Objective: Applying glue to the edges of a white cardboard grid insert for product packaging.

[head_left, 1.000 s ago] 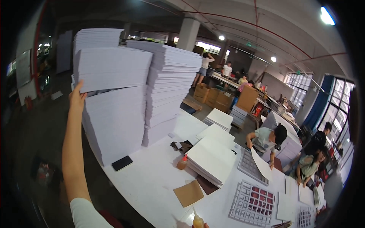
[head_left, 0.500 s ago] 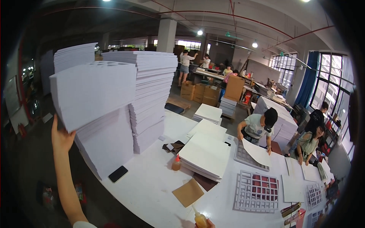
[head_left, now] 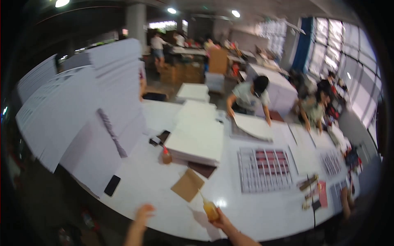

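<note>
My right hand (head_left: 224, 222) is closed round a squeeze bottle (head_left: 210, 211) of yellowish liquid, its thin nozzle pointing up and to the left. Smeared by motion, my left hand (head_left: 143, 215) hovers over the near table edge and its fingers cannot be read. Between and beyond my hands lies a tan square sheet (head_left: 187, 185), partly over a dark brown one (head_left: 202, 169). A second bottle (head_left: 166, 156), amber with a red cap, stands beside a pile of white boards (head_left: 193, 145). On the left, a black phone (head_left: 112, 185) rests near the tall stacks.
Tall stacks of pale slotted panels (head_left: 117, 88) crowd the table's left end, the top ones jutting past its edge. A lattice frame (head_left: 264, 170) lies to the right. Across the white table (head_left: 152, 189), a co-worker (head_left: 251, 94) handles a sheet; another person (head_left: 314, 108) works farther right.
My left hand has come off the upper panels on the left stack and swung down toward the near table edge. My right hand has risen farther into view with the bottle. The view has turned right.
</note>
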A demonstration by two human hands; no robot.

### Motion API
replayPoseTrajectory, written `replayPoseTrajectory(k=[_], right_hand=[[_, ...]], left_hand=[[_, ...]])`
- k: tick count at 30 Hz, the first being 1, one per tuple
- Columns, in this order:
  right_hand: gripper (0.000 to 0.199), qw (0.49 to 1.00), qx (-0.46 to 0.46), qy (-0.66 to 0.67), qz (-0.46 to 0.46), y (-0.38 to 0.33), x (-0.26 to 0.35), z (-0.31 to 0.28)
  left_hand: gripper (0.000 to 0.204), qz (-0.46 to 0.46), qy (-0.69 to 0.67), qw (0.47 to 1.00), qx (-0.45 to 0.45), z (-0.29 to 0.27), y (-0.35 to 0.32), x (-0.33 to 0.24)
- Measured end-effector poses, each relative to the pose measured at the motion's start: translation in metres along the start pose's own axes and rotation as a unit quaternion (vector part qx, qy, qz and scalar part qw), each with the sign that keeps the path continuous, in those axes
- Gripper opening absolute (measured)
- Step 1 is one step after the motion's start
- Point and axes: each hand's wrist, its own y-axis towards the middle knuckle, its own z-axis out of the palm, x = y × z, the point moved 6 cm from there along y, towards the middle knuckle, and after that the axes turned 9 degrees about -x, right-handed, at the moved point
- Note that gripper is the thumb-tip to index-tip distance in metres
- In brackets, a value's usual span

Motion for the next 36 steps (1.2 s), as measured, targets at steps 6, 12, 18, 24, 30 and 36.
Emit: replayPoseTrajectory(k=[6, 12, 18, 24, 30, 36], right_hand=[[0.058, 0.987, 0.133, -0.084, -0.029, -0.051, -0.015, 0.106], [0.071, 0.985, -0.083, -0.149, 0.007, -0.057, -0.031, 0.032], [0.052, 0.944, -0.171, -0.272, -0.075, -0.145, 0.047, -0.025], [0.042, 0.828, -0.163, -0.517, -0.145, -0.226, 0.058, -0.082], [0.049, 0.7, -0.154, -0.67, -0.195, -0.282, -0.004, -0.082], [0.057, 0.732, -0.178, -0.648, -0.11, -0.282, 0.003, -0.061]], left_hand=[[0.059, -0.047, -0.058, 0.993, 0.09, 0.212, -0.051, 0.092], [0.058, 0.02, 0.082, 0.996, -0.013, 0.185, -0.026, 0.112], [0.068, 0.258, 0.19, 0.914, -0.25, 0.095, 0.086, 0.083], [0.074, 0.249, 0.245, 0.904, -0.248, 0.065, 0.125, 0.129], [0.052, -0.016, 0.308, 0.949, -0.063, -0.024, -0.054, 0.233], [0.05, -0.013, 0.218, 0.94, -0.262, -0.069, -0.137, 0.246]])
